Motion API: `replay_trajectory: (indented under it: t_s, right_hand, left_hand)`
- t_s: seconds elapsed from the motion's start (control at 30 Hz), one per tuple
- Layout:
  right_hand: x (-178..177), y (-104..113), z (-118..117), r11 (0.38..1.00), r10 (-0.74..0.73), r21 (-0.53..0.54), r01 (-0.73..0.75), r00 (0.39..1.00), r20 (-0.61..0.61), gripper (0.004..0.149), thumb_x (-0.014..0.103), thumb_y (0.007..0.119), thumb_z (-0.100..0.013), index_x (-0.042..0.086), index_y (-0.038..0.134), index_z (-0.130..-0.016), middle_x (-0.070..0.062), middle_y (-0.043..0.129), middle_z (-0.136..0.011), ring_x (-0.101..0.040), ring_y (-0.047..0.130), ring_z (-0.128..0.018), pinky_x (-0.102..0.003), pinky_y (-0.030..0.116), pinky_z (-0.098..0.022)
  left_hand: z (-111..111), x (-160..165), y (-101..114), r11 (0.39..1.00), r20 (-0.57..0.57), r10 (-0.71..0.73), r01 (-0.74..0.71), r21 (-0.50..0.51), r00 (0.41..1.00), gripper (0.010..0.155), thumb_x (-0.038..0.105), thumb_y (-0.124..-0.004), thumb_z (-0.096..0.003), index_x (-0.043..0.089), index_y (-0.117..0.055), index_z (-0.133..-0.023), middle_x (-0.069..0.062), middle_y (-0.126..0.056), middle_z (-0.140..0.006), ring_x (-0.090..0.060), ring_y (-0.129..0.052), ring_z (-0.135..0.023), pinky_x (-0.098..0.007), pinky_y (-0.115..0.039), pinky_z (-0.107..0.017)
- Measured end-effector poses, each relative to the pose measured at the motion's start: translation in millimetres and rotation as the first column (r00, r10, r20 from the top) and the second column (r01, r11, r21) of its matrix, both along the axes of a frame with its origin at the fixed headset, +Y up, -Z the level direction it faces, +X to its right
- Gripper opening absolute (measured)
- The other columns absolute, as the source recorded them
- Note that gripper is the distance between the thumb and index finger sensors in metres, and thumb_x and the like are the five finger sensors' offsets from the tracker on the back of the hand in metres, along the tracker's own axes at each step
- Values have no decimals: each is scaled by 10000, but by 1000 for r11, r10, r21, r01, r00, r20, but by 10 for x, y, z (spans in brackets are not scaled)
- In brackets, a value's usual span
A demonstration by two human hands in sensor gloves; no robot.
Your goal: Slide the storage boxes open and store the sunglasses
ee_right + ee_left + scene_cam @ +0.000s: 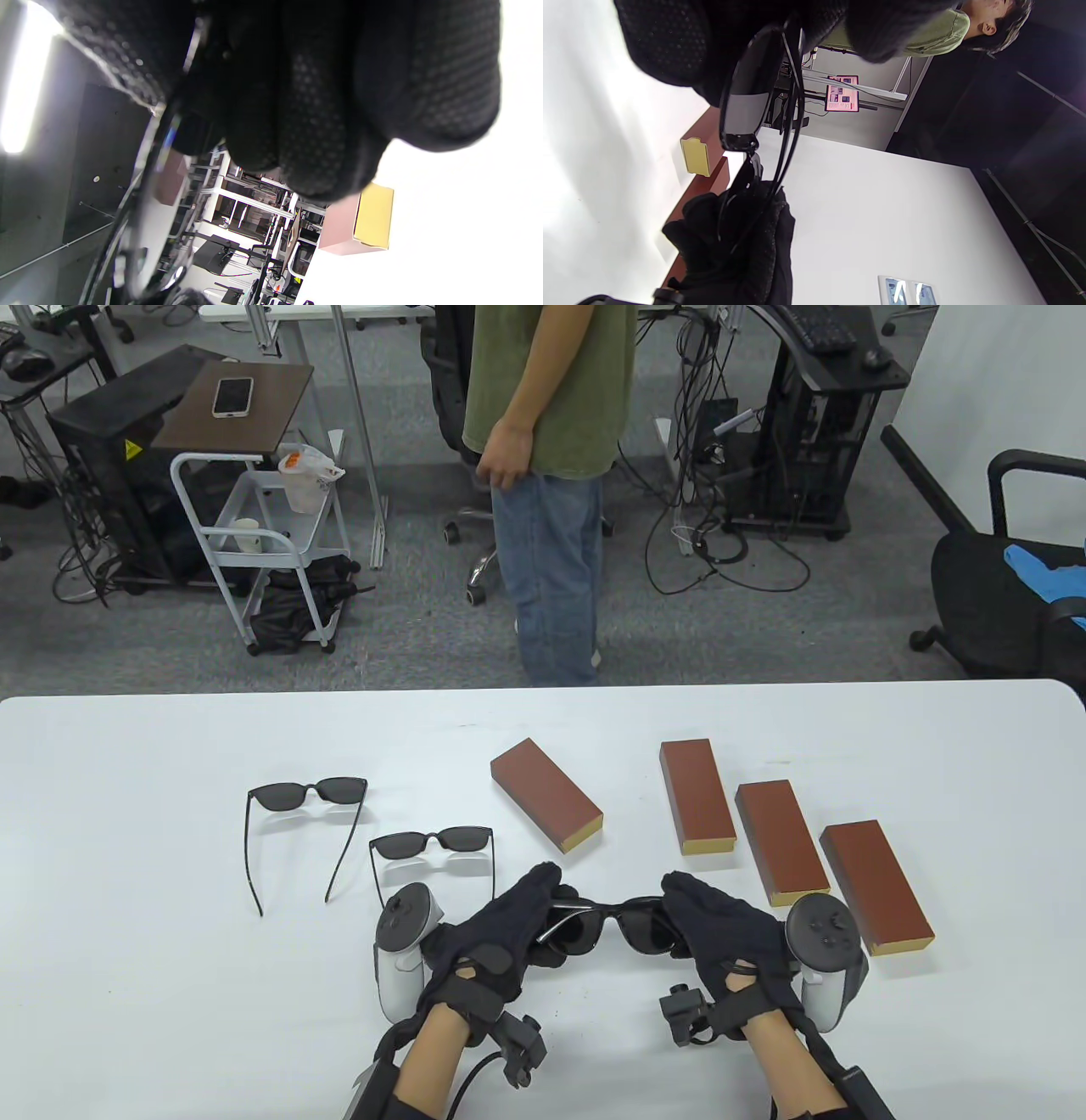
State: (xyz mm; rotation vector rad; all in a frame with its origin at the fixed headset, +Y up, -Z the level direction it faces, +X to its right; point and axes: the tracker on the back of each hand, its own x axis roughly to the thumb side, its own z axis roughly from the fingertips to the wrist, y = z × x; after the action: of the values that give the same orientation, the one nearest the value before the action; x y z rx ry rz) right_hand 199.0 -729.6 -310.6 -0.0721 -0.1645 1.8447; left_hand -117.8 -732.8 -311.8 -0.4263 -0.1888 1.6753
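I have both hands clamped on one pair of sunglasses [612, 923], my left hand [501, 937] pinching its left end and my right hand [721, 937] its right, lifted near the table's [127, 984] front edge, just short of four closed brown storage boxes [780, 840].

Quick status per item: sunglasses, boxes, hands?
Held sunglasses: off the table, gripped at both ends, temples folded.
Two other sunglasses: on table, temples unfolded.
Four storage boxes: closed.
Left hand: gripping sunglasses.
Right hand: gripping sunglasses.
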Motion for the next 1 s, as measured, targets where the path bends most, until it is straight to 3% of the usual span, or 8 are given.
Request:
replay_trajectory:
  t_s: [0.2,0.3,0.37,0.43,0.6,0.7,0.87,1.0]
  right_hand:
    - [-32,74,11,991,120,66,-118,993,-18,420,435,883,-320,238,892,-690,-56,1071,-500,-261,1107,-347,-389,944,-244]
    - [-91,150,55,955,251,159,-249,968,8,483,478,856,-327,246,844,-751,-109,979,-690,-367,1001,-563,-471,865,-402]
    - [-169,231,89,889,380,270,-369,925,11,485,469,862,-322,246,845,-752,-137,846,-833,-410,878,-708,-506,780,-511]
    - [-281,308,124,777,542,398,-488,840,-29,478,455,873,-317,269,839,-756,-120,802,-873,-399,827,-762,-504,743,-557]
    - [-590,343,235,542,781,531,-651,624,-30,464,437,904,-291,291,856,-729,-74,851,-835,-358,847,-753,-502,742,-567]
    - [-736,338,302,418,849,559,-716,527,38,420,398,908,-291,287,881,-696,-65,900,-770,-333,896,-690,-489,774,-533]
    - [-880,289,354,278,915,573,-771,393,85,387,367,900,-294,261,898,-666,-54,969,-654,-291,968,-573,-469,825,-460]
    - [-945,277,367,250,928,566,-786,361,92,387,358,902,-289,246,908,-659,-60,987,-617,-287,984,-527,-465,837,-431]
  left_hand:
    - [-38,-60,-39,994,-23,-107,107,0,994,493,294,-805,-482,147,-820,-952,-156,-928,-889,-306,-1027,-664,-488,-880,-455]
    - [-49,-75,-76,995,-33,-104,103,-17,994,493,286,-807,-479,145,-824,-951,-158,-932,-886,-307,-1028,-661,-492,-878,-452]
    - [-54,-90,-102,991,-38,-133,133,-20,990,493,284,-805,-478,146,-823,-952,-158,-928,-889,-311,-1024,-664,-495,-873,-454]
    - [-59,-103,-130,986,-37,-165,164,-23,986,493,287,-803,-478,150,-823,-951,-154,-929,-890,-308,-1024,-666,-495,-871,-456]
    - [-71,-99,-190,983,-10,-183,183,-31,983,492,285,-801,-477,153,-825,-951,-153,-928,-891,-309,-1022,-666,-497,-868,-455]
    - [-66,-71,-196,981,32,-191,192,-21,981,492,280,-805,-474,150,-831,-948,-158,-933,-886,-315,-1022,-662,-502,-865,-453]
    - [-86,-51,-217,971,74,-239,240,4,968,494,280,-807,-471,152,-833,-947,-158,-934,-887,-315,-1022,-668,-505,-865,-457]
    - [-82,-89,-218,958,51,-287,287,-4,957,491,296,-803,-481,157,-833,-952,-157,-936,-879,-321,-1017,-650,-511,-849,-445]
